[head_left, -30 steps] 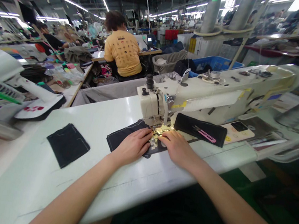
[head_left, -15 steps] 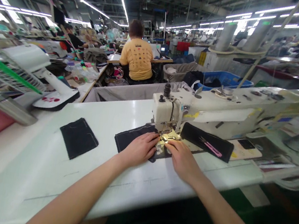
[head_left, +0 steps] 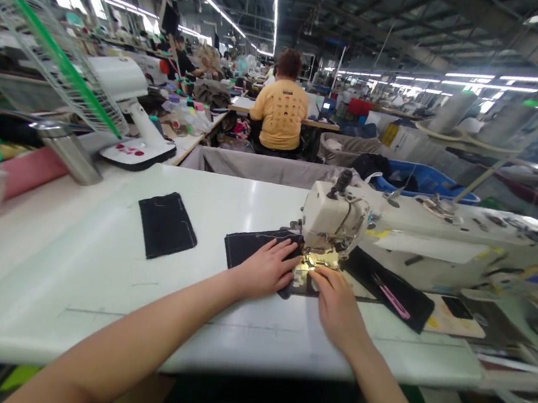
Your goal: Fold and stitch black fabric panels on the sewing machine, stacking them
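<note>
Resting flat, the left hand (head_left: 266, 270) covers part of the black fabric (head_left: 246, 246) beside the brass-coloured guide (head_left: 325, 258) of the sewing machine (head_left: 327, 211); the right hand (head_left: 339, 312), fingers bunched, meets the guide's near edge. Mainly the viewpoint has swung, so the fabric seems barely advanced; needle point and any right-hand pinch cannot be made out.

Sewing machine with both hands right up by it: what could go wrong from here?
Fingers might get pinched or pricked: the left hand and right hand both have fingertips close to the gold plate under the sewing machine's head.
The cloth could skew if the left hand, lying on it, presses unevenly.
The pink snips lie loose on another black piece and could be knocked off.
</note>
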{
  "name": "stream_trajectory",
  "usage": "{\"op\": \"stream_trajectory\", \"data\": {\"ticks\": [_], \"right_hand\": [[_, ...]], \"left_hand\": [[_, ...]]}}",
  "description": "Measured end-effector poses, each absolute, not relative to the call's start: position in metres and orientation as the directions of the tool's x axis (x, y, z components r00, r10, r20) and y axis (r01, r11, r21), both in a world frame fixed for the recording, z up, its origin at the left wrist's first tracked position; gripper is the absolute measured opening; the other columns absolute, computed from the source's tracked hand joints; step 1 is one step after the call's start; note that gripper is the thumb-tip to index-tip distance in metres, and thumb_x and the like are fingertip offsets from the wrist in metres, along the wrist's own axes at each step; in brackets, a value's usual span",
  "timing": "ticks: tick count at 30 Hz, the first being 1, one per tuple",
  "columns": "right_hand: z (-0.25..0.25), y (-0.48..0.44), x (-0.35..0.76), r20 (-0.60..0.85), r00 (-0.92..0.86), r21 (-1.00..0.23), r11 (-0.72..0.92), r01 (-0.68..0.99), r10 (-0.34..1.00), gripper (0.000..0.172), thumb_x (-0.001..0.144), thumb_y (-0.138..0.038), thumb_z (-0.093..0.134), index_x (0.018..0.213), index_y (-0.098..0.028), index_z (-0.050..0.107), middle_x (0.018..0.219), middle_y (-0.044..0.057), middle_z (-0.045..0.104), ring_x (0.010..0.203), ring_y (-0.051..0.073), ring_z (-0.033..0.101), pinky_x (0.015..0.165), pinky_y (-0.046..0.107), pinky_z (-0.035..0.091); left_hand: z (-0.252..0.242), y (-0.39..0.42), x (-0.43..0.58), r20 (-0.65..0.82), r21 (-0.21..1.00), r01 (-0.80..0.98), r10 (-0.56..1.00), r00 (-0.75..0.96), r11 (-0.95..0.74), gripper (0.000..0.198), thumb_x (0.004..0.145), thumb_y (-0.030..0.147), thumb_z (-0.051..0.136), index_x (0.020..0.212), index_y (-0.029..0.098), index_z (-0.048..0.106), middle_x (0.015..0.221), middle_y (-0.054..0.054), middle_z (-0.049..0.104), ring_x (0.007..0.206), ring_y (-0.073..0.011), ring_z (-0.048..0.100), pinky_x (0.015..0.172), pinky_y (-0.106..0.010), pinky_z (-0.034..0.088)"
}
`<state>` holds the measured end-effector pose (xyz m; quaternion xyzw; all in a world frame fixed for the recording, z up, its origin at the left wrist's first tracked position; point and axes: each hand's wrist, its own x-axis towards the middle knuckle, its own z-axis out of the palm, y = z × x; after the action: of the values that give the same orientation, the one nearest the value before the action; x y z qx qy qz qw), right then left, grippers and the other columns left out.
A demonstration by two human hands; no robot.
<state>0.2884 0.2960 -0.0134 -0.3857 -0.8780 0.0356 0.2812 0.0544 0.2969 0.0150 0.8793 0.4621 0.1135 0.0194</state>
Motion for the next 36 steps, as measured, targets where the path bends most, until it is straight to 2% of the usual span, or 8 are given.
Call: {"op": "stream_trajectory", "data": {"ticks": [7, 20, 26, 29, 32, 34, 36], "right_hand": [[-0.014, 0.296, 0.290, 0.463, -0.563, -0.241, 0.709, 0.663, 0.684, 0.039, 0.095, -0.006, 0.040, 0.126, -0.012, 0.061, 0.124, 0.015, 0.062, 0.119, 0.029, 0.055, 0.103, 0.050, 0.048], [-0.017, 0.296, 0.290, 0.478, -0.562, -0.189, 0.704, 0.684, 0.675, 0.037, 0.094, -0.008, 0.040, 0.122, -0.015, 0.063, 0.121, 0.014, 0.064, 0.115, 0.029, 0.057, 0.099, 0.047, 0.049], [-0.020, 0.299, 0.295, 0.495, -0.583, -0.176, 0.731, 0.659, 0.644, 0.036, 0.095, -0.011, 0.039, 0.121, -0.014, 0.063, 0.120, 0.014, 0.065, 0.114, 0.029, 0.058, 0.098, 0.046, 0.049], [-0.020, 0.299, 0.296, 0.509, -0.576, -0.205, 0.740, 0.641, 0.640, 0.034, 0.096, -0.012, 0.040, 0.119, -0.015, 0.064, 0.120, 0.014, 0.065, 0.114, 0.029, 0.058, 0.098, 0.047, 0.049], [-0.018, 0.298, 0.295, 0.500, -0.567, -0.239, 0.733, 0.636, 0.655, 0.034, 0.095, -0.012, 0.040, 0.117, -0.015, 0.066, 0.118, 0.014, 0.065, 0.113, 0.029, 0.058, 0.099, 0.048, 0.049], [-0.015, 0.298, 0.293, 0.488, -0.559, -0.262, 0.723, 0.639, 0.670, 0.035, 0.095, -0.011, 0.040, 0.117, -0.015, 0.066, 0.119, 0.014, 0.065, 0.114, 0.029, 0.058, 0.100, 0.049, 0.048], [-0.013, 0.298, 0.292, 0.485, -0.547, -0.284, 0.715, 0.639, 0.682, 0.036, 0.095, -0.011, 0.039, 0.117, -0.016, 0.067, 0.119, 0.014, 0.065, 0.115, 0.029, 0.057, 0.101, 0.049, 0.048]], "left_hand": [[0.013, 0.296, 0.054, 0.183, 0.136, 0.808, 0.816, 0.548, -0.573, 0.045, 0.101, 0.033, 0.045, 0.144, 0.018, 0.051, 0.157, -0.018, 0.041, 0.147, -0.0337, 0.037, 0.119, -0.053, 0.031], [0.011, 0.294, 0.058, 0.178, 0.092, 0.844, 0.842, 0.509, -0.529, 0.048, 0.102, 0.039, 0.043, 0.144, 0.017, 0.050, 0.158, -0.018, 0.040, 0.148, -0.0321, 0.035, 0.119, -0.051, 0.030], [0.023, 0.261, 0.060, 0.111, 0.096, 0.835, 0.840, 0.532, -0.541, 0.051, 0.101, 0.041, 0.046, 0.146, 0.016, 0.048, 0.157, -0.020, 0.041, 0.147, -0.0337, 0.036, 0.118, -0.052, 0.033], [0.033, 0.221, 0.063, 0.102, 0.110, 0.766, 0.774, 0.625, -0.633, 0.048, 0.101, 0.041, 0.047, 0.142, 0.017, 0.051, 0.155, -0.018, 0.044, 0.145, -0.0336, 0.040, 0.117, -0.051, 0.035], [0.040, 0.195, 0.064, 0.139, 0.153, 0.698, 0.715, 0.685, -0.699, 0.037, 0.103, 0.037, 0.044, 0.132, 0.020, 0.059, 0.147, -0.012, 0.054, 0.137, -0.0280, 0.050, 0.115, -0.044, 0.038], [0.040, 0.198, 0.063, 0.169, 0.199, 0.714, 0.741, 0.650, -0.672, 0.031, 0.103, 0.029, 0.043, 0.125, 0.021, 0.063, 0.137, -0.010, 0.062, 0.126, -0.0247, 0.058, 0.109, -0.040, 0.044], [0.040, 0.214, 0.062, 0.194, 0.245, 0.784, 0.821, 0.537, -0.571, 0.029, 0.102, 0.021, 0.043, 0.120, 0.019, 0.066, 0.125, -0.010, 0.067, 0.114, -0.0242, 0.063, 0.101, -0.040, 0.049]]}}
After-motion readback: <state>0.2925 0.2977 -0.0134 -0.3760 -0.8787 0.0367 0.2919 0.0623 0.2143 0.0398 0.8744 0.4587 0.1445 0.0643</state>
